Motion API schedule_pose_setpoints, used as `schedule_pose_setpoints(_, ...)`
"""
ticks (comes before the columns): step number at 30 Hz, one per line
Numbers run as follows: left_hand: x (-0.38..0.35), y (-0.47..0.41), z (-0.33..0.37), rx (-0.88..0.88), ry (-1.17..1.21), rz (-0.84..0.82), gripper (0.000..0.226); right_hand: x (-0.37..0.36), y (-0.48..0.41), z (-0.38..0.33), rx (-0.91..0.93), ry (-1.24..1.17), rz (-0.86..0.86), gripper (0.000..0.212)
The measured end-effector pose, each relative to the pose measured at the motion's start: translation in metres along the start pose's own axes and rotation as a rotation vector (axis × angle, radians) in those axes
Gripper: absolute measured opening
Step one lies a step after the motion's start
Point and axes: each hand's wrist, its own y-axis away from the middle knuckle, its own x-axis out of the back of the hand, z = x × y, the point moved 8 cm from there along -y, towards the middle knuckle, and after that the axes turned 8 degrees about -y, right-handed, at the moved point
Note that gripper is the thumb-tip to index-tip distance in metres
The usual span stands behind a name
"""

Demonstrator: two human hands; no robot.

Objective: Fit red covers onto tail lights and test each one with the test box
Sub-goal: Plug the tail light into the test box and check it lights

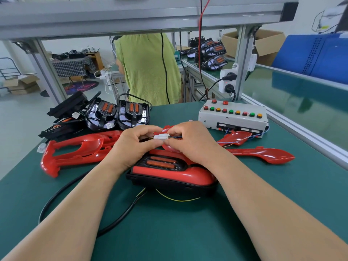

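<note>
The white connector (pixel 161 137) sits between both hands, just above the tail light (pixel 169 170) that lies on the green mat (pixel 169 232) in front of me with its red cover already seated. My left hand (pixel 135 146) pinches one end of the connector and my right hand (pixel 190 142) pinches the other, where thin blue wires (pixel 244 140) trail off toward the test box (pixel 233 117). I can't tell whether the two halves are fully home. I judge this to be the plug-in for the test, so I'd keep the halves square to each other, push along their axis rather than bending, and hold the plastic bodies, not the wires. The room is tight: loose red covers lie on the left (pixel 75 149) and right (pixel 263 154), the right one near my forearm, so I'd keep my elbows in. Bare tail lights (pixel 120 113) crowd the far left corner by the mat's edge, and a black cable (pixel 116 219) loops under my left arm, something I could easily drag. The clearest path is forward and right to the box's buttons, staying short of the aluminium rail (pixel 301 127).
</note>
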Motion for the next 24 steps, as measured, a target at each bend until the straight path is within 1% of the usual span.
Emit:
schedule_pose_setpoints(4, -0.001, -0.001, 0.003, -0.019, -0.062, -0.036, 0.017, -0.001, 0.001, -0.004, 0.028, -0.018, -0.024, 0.03)
schedule_pose_setpoints(8, -0.002, -0.002, 0.008, -0.031, -0.045, -0.046, 0.01, 0.0, 0.002, -0.005, 0.025, -0.083, -0.04, 0.027)
schedule_pose_setpoints(11, -0.003, -0.001, 0.01, -0.039, -0.035, -0.067, 0.015, 0.001, 0.003, -0.002, 0.01, -0.137, -0.065, 0.026)
schedule_pose_setpoints(14, -0.002, -0.001, 0.011, -0.045, -0.038, -0.052, 0.015, 0.005, 0.003, 0.0, 0.004, -0.144, -0.032, 0.026)
schedule_pose_setpoints(17, -0.002, -0.001, 0.012, -0.035, -0.03, -0.049, 0.016, 0.005, 0.002, -0.004, 0.034, -0.078, -0.005, 0.024)
schedule_pose_setpoints(20, -0.003, 0.0, 0.013, -0.042, -0.015, -0.068, 0.021, 0.004, 0.002, -0.006, 0.051, -0.01, -0.023, 0.023)
schedule_pose_setpoints(24, -0.006, 0.0, 0.015, -0.061, -0.025, -0.094, 0.015, 0.006, 0.005, 0.003, -0.012, -0.185, -0.106, 0.016)
